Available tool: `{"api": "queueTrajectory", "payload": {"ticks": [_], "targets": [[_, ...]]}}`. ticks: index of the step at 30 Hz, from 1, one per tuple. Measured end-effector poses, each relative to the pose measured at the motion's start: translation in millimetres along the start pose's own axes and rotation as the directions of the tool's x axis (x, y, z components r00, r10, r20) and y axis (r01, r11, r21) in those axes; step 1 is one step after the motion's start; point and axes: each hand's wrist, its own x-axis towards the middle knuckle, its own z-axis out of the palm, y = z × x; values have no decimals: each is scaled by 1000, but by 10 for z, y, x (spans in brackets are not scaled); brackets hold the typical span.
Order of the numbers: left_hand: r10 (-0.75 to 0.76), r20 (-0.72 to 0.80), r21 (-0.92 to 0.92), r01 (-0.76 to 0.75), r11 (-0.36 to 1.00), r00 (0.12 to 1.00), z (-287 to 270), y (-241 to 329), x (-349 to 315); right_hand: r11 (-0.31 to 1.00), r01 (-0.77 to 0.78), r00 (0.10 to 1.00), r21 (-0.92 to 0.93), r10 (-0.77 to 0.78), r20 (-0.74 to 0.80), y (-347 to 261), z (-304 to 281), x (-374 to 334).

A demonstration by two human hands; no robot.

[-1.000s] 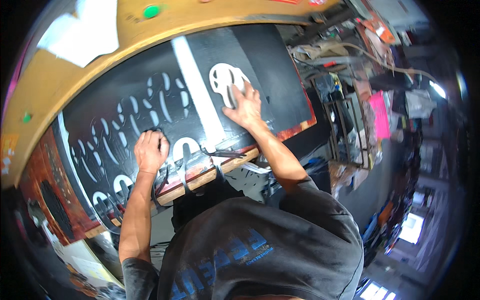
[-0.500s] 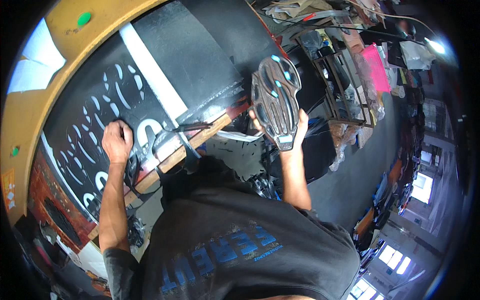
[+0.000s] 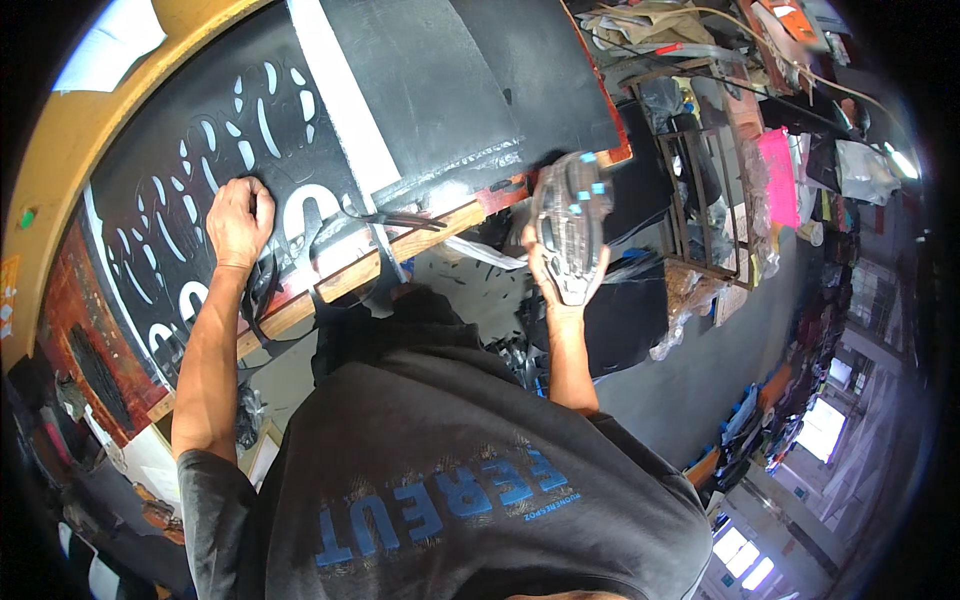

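My right hand (image 3: 566,268) grips the narrow lower end of a sole-shaped cutting die (image 3: 572,222), holding it up beside the table's right end. The die has curved metal edges and small light-blue pads, and motion blurs it somewhat. On a black sheet (image 3: 150,120) with rows of curved cut-outs, my left hand (image 3: 240,222) rests with its fingers curled in. Whether it pinches anything is hidden. Light material shows through the cut-outs. Just right of that hand is a pale arch-shaped opening, and black scrap strips (image 3: 400,220) hang over the front edge.
A yellow machine beam (image 3: 190,35) curves across the upper left. Along the table's front runs a wooden edge (image 3: 345,277). A white strip (image 3: 345,90) crosses the tabletop. Right of the table stand a metal rack (image 3: 700,200) and a pink basket (image 3: 777,178). Dark scraps litter the floor.
My right hand has lowered the die slightly, and the die now looks blurred and tilted differently. My left hand stays on the black sheet. The whole view has shifted a little.
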Motion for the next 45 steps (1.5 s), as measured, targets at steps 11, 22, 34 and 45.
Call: {"api": "queueTrajectory", "payload": {"ticks": [11,22,34,45], "targets": [[-27,-12,-55,27,998,1000,-36,19,5,97,13,967,-995,-255,-12,177,1061,797],[12,-84,-93,-20,995,996,-50,-16,15,-930,312,811,-195,154,565,1134,580,2214],[31,-67,-245,-46,968,997,-70,-128,91,-966,-83,942,-247,-156,295,781,1106,1141],[-476,-192,-46,477,878,858,-1840,-1249,-1274,-924,-134,974,-358,-189,124,2694,832,1251]]}}
